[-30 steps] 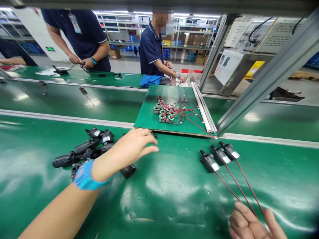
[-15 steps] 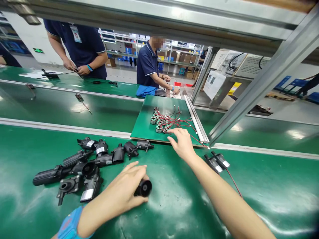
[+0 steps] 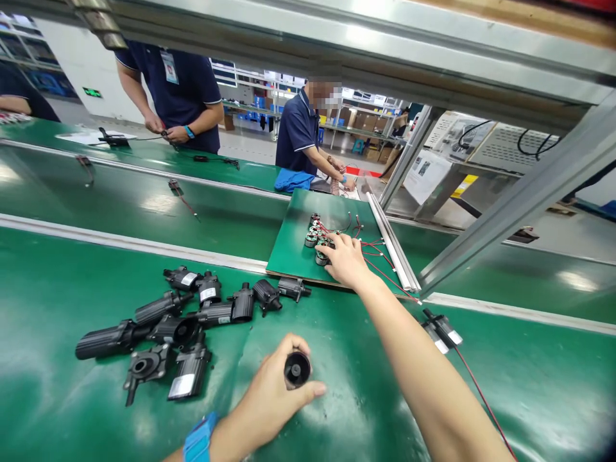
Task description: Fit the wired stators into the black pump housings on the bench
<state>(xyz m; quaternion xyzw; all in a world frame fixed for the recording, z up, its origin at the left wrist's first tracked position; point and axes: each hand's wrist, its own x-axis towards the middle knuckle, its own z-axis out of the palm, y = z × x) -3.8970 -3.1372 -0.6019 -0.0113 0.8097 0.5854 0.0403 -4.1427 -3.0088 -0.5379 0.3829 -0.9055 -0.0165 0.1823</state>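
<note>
My left hand is wrapped round a black cylindrical housing, its round open end facing up toward me. On the raised green board, my right hand reaches over a cluster of small round motor parts with red wires. Its fingers are curled at the parts, and whether they grip one is hidden. Several black pump bodies, some with white labels, lie in a group to the left of my left hand.
Two labelled black units with a red wire lie at right. Metal rails rest on the board's right side. A slanted metal post stands at right. Across the conveyor, people handle cables.
My left hand has moved right and turned the housing's open end more upward. My right hand has moved further over the motor parts. The camera view has shifted slightly.
</note>
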